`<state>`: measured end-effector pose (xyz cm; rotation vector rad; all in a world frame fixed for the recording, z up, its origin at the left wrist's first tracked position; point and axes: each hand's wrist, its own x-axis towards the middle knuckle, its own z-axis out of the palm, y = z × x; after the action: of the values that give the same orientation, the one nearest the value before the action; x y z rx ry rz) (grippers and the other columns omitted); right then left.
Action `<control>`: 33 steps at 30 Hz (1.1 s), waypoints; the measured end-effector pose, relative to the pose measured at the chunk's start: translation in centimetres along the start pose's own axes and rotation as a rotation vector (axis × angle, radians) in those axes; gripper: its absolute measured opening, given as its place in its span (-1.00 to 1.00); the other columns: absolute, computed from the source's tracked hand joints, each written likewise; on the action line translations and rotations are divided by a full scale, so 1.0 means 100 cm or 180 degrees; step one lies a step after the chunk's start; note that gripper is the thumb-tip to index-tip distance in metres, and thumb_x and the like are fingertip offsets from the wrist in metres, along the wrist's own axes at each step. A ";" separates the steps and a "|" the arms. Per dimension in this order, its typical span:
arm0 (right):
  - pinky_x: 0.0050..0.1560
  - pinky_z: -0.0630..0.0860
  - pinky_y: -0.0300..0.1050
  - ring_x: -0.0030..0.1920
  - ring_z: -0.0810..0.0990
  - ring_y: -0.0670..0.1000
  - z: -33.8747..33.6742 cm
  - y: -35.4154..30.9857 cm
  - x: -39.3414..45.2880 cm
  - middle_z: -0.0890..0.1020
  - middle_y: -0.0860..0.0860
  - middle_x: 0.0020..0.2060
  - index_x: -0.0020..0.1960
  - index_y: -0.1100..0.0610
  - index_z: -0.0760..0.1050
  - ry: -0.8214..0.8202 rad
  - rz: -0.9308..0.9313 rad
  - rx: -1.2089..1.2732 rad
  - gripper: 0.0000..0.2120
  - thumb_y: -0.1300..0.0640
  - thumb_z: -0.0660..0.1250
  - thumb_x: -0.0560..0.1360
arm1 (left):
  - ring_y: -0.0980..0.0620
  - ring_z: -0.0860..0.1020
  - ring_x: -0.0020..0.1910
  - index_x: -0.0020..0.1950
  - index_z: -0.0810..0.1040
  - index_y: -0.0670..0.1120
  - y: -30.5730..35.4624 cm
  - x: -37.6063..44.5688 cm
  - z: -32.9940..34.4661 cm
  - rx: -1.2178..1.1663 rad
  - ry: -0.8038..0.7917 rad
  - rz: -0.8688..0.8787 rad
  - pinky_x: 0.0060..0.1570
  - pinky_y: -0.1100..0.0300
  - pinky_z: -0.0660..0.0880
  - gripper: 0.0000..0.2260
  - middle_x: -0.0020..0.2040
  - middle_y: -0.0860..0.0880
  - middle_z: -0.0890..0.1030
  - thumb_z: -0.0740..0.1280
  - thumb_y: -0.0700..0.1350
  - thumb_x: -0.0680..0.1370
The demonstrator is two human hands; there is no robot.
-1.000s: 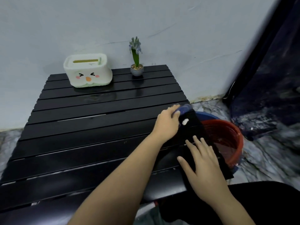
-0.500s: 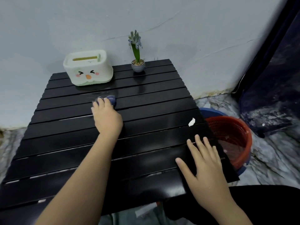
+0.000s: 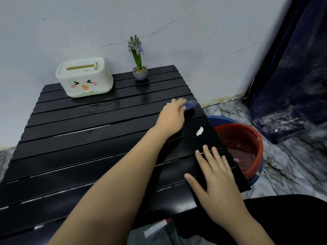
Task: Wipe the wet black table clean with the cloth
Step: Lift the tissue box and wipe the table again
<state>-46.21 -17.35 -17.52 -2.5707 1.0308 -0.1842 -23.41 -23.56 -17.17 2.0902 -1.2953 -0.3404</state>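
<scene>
Mid-wipe: the left hand (image 3: 172, 116) presses the blue cloth (image 3: 190, 104) onto the black surface (image 3: 85, 138) right of the tissue box (image 3: 84, 77), fingers curled over it; the right hand (image 3: 215, 175), fingers spread, steadies the surface; next, I judge, sweep toward the wet sheen before the box.

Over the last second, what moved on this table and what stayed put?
The left hand, gripping the blue cloth, swept from the table's right edge to the middle-left, then back to the right edge, further back than before. The right hand stayed flat on the table. The tissue box, flowerpot, white scrap and red basket stayed where they were.
</scene>
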 end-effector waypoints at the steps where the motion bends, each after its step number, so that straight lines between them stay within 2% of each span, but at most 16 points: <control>1: 0.56 -0.26 -0.06 0.57 -0.28 -0.12 -0.002 0.003 -0.002 -0.07 -0.10 0.60 0.61 -0.05 0.02 -0.0031 -0.0043 0.0007 -0.27 -0.38 -0.12 0.54 | -0.22 0.37 0.40 0.40 0.44 -0.12 -0.005 -0.009 -0.011 0.0029 0.0156 -0.0057 0.35 0.02 0.30 -0.67 0.43 -0.12 0.45 0.15 -0.18 0.65; 3: 0.55 -0.26 -0.08 0.56 -0.30 -0.14 -0.003 0.006 -0.009 -0.10 -0.12 0.60 0.61 -0.07 -0.01 -0.0063 -0.0132 -0.0045 -0.29 -0.38 -0.13 0.55 | -0.20 0.31 0.44 0.42 0.41 -0.15 -0.019 -0.036 -0.035 0.0240 0.0590 -0.0330 0.42 0.00 0.22 -0.66 0.47 -0.12 0.40 0.14 -0.19 0.65; 5: 0.55 -0.25 -0.07 0.56 -0.30 -0.15 -0.002 0.008 -0.016 -0.10 -0.13 0.60 0.61 -0.07 -0.01 -0.0062 -0.0191 -0.0054 -0.30 -0.38 -0.14 0.57 | -0.25 0.36 0.36 0.37 0.42 -0.17 -0.039 -0.072 -0.056 0.0595 0.1042 -0.0768 0.34 -0.10 0.30 -0.68 0.42 -0.18 0.41 0.16 -0.22 0.62; 7: 0.54 -0.22 -0.06 0.57 -0.26 -0.13 0.001 0.010 -0.021 -0.07 -0.11 0.60 0.60 -0.05 0.03 -0.0045 -0.0203 -0.0046 -0.32 -0.35 -0.11 0.59 | -0.29 0.36 0.32 0.34 0.42 -0.22 -0.059 -0.112 -0.061 0.0978 0.1097 -0.1142 0.31 -0.17 0.31 -0.70 0.39 -0.24 0.41 0.16 -0.24 0.61; 10: 0.54 -0.14 0.01 0.59 -0.16 -0.06 0.004 0.008 -0.023 0.03 -0.05 0.60 0.59 0.01 0.11 0.0065 -0.0201 -0.0079 -0.35 -0.30 -0.06 0.61 | -0.30 0.25 0.47 0.45 0.33 -0.27 -0.064 -0.145 -0.041 0.1147 0.0960 -0.1270 0.45 -0.16 0.17 -0.62 0.48 -0.28 0.32 0.17 -0.22 0.63; 13: 0.55 -0.11 0.05 0.59 -0.16 -0.04 0.005 0.006 -0.022 0.03 -0.03 0.60 0.60 0.02 0.10 0.0069 -0.0192 -0.0084 -0.36 -0.27 -0.05 0.62 | -0.28 0.29 0.44 0.42 0.35 -0.29 -0.037 -0.131 -0.016 0.1164 0.0813 -0.0861 0.44 -0.14 0.20 -0.62 0.45 -0.29 0.35 0.19 -0.24 0.60; 15: 0.55 -0.07 0.07 0.60 -0.09 0.00 0.005 0.007 -0.022 0.09 0.00 0.59 0.58 0.04 0.15 0.0108 -0.0201 -0.0107 -0.37 -0.25 -0.01 0.62 | -0.26 0.30 0.44 0.42 0.35 -0.26 -0.013 -0.113 0.004 0.1152 0.0574 -0.0530 0.45 -0.11 0.20 -0.62 0.45 -0.26 0.36 0.17 -0.23 0.59; 17: 0.55 -0.07 0.08 0.60 -0.05 0.02 0.004 0.006 -0.021 0.12 0.02 0.59 0.58 0.06 0.18 0.0113 -0.0193 -0.0125 -0.37 -0.25 -0.01 0.62 | -0.23 0.29 0.46 0.44 0.33 -0.24 0.016 -0.097 0.024 0.1079 0.0275 -0.0115 0.46 -0.07 0.17 -0.59 0.47 -0.24 0.33 0.15 -0.22 0.58; 20: 0.56 -0.14 0.03 0.60 -0.13 -0.01 0.003 0.006 -0.022 0.05 -0.01 0.60 0.59 0.02 0.11 0.0073 -0.0207 -0.0067 -0.37 -0.26 -0.05 0.62 | -0.19 0.27 0.46 0.48 0.28 -0.19 0.051 -0.069 0.040 0.0894 -0.0323 0.0393 0.43 -0.01 0.20 -0.60 0.50 -0.19 0.29 0.14 -0.18 0.63; 23: 0.56 -0.18 0.00 0.59 -0.19 -0.06 0.001 0.007 -0.024 0.02 -0.03 0.61 0.60 0.00 0.08 0.0090 -0.0233 -0.0002 -0.38 -0.27 -0.03 0.63 | -0.15 0.39 0.41 0.49 0.34 -0.13 0.066 -0.034 0.025 0.0523 -0.0964 0.0633 0.34 0.08 0.31 -0.62 0.46 -0.15 0.40 0.13 -0.12 0.67; 25: 0.57 -0.19 -0.02 0.59 -0.19 -0.09 0.001 0.007 -0.025 0.02 -0.04 0.61 0.60 0.00 0.08 0.0105 -0.0248 0.0027 -0.37 -0.28 -0.02 0.63 | -0.15 0.36 0.45 0.50 0.33 -0.12 0.064 -0.026 0.019 0.0439 -0.0994 0.0937 0.40 0.10 0.25 -0.62 0.48 -0.14 0.39 0.12 -0.13 0.67; 28: 0.57 -0.18 -0.09 0.59 -0.12 -0.11 0.001 0.010 -0.025 0.09 -0.05 0.59 0.58 0.03 0.15 0.0198 -0.0234 0.0129 -0.34 -0.30 0.05 0.61 | -0.15 0.13 0.56 0.53 0.26 -0.12 0.046 -0.045 0.023 0.0656 -0.1096 0.1340 0.53 -0.06 0.05 -0.60 0.57 -0.13 0.21 0.11 -0.19 0.67; 33: 0.57 -0.06 -0.10 0.58 0.00 -0.11 -0.001 0.017 -0.030 0.18 -0.04 0.57 0.56 0.12 0.20 0.0241 -0.0207 0.0178 -0.30 -0.30 0.12 0.59 | -0.05 0.22 0.54 0.49 0.36 -0.09 -0.016 -0.101 -0.009 0.0429 -0.0867 0.1510 0.53 -0.07 0.13 -0.62 0.53 -0.07 0.32 0.16 -0.17 0.66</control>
<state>-49.45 -16.44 -18.04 -2.5657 0.9550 -0.3252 -26.69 -13.92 -18.63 1.8065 -1.9697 -0.3400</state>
